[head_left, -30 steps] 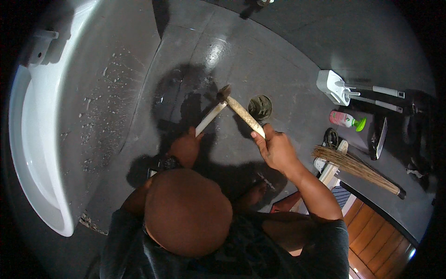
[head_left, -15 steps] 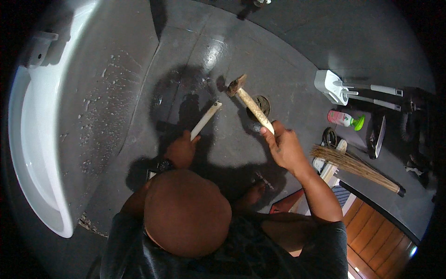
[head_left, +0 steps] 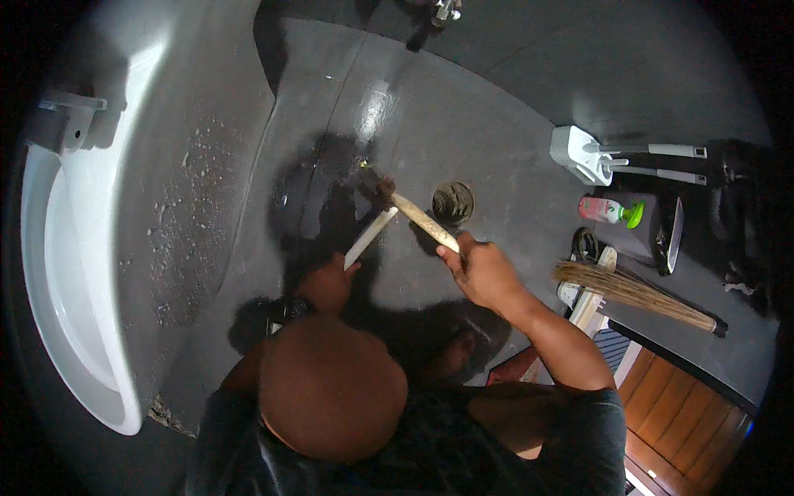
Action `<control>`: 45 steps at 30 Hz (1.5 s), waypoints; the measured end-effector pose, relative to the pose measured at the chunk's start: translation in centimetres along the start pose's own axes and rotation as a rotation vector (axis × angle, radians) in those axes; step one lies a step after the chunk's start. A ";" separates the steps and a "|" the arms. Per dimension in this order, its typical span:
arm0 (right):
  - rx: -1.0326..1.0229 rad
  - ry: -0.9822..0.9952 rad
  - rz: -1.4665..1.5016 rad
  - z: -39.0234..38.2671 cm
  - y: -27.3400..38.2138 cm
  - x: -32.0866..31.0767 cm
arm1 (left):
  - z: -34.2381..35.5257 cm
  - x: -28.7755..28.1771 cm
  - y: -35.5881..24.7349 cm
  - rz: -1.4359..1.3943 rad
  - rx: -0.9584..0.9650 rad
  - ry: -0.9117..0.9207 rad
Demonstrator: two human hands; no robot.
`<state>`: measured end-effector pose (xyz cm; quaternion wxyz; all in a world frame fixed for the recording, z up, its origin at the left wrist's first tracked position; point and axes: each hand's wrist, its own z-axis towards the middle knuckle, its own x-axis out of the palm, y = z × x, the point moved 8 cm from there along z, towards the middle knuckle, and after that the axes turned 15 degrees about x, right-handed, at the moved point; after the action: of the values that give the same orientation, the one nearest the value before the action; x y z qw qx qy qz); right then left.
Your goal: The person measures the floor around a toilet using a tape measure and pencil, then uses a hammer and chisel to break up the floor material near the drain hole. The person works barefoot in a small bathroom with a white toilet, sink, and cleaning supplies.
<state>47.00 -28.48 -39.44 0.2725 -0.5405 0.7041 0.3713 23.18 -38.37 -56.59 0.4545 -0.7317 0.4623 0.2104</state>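
Observation:
My right hand (head_left: pixel 488 273) is wrapped round the lower end of a pale, worn handle of a hammer (head_left: pixel 426 223). Its dark, rusty head sits at the far end of a narrow white strip (head_left: pixel 369 240), close to it or touching; I cannot tell which. The strip slants up and right from my left hand (head_left: pixel 327 285), whose fingers are closed on its near end. To the right of the hammer, a round hole (head_left: pixel 453 202) in the grey floor is filled with dark, muddy-looking matter.
A white sink (head_left: pixel 124 331) stands on the left beside a water-spotted grey wall. Along the right are a white brush holder (head_left: pixel 575 155), a pink bottle (head_left: pixel 597 209) with a green top, a stick broom (head_left: pixel 628 291) and a brown slatted wood panel (head_left: pixel 678 413). A tap (head_left: pixel 445 11) juts from the far wall.
The hammer has swung down and to the left, bringing its head to the strip's far end. My right hand has shifted slightly left; my left hand keeps its hold.

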 end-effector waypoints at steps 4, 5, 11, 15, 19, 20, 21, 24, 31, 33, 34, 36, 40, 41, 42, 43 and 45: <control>0.050 -0.035 0.011 -0.8 -3.1 -3.4 | -0.4 -1.4 -0.3 -0.138 0.000 -0.072; 0.069 -0.028 -0.017 -0.9 -4.5 -4.3 | -0.3 -2.0 -0.3 -0.182 -0.005 -0.113; 0.342 -0.032 -0.096 -2.9 -18.1 -8.8 | 1.8 -8.0 0.0 -0.341 0.082 -0.371; 0.499 -0.098 0.156 -6.5 -26.0 -8.6 | 4.1 -13.0 -1.5 -0.202 0.234 -0.463; 0.674 -0.081 0.429 -10.2 -31.0 -6.1 | 6.2 -17.0 -7.6 -0.203 0.486 -0.476; 0.652 -0.092 0.480 -10.4 -31.4 -5.5 | 6.9 -17.7 -9.9 -0.190 0.552 -0.422; 0.666 -0.098 0.521 -10.6 -32.0 -4.9 | 7.8 -18.4 -12.0 -0.173 0.600 -0.362; 0.690 -0.115 0.592 -10.3 -32.8 -2.9 | 10.0 -20.3 -18.6 0.034 0.691 -0.198; 0.593 -0.189 0.967 -8.1 -32.7 1.1 | 13.6 -15.5 -29.9 0.508 0.791 0.204; 0.590 -0.205 0.988 -7.6 -33.0 2.3 | 15.2 -12.9 -32.0 0.524 0.732 0.240; 0.498 -0.285 1.024 -7.5 -33.1 2.0 | 16.2 -11.8 -33.4 0.499 0.722 0.213; 0.463 -0.358 1.020 -8.0 -33.7 2.8 | 17.4 -9.0 -35.1 0.453 0.683 0.169; 0.418 -0.293 1.070 -8.2 -34.6 4.5 | 19.3 -5.4 -37.1 0.494 0.656 0.167; 0.422 -0.295 1.096 -8.2 -34.8 4.7 | 19.2 -5.0 -37.1 0.485 0.652 0.148; 0.413 -0.309 1.117 -8.2 -34.7 4.8 | 19.2 -4.6 -37.0 0.495 0.638 0.162; 0.396 -0.315 1.138 -8.3 -34.7 4.9 | 19.1 -4.3 -36.8 0.510 0.612 0.169; 0.416 -0.342 1.122 -8.4 -34.7 5.0 | 18.7 -4.2 -36.4 0.527 0.574 0.179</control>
<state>79.26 -42.97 -46.47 0.2444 0.0431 0.8848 0.3944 54.84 -14.43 -45.78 0.5288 -0.4467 0.7121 0.1172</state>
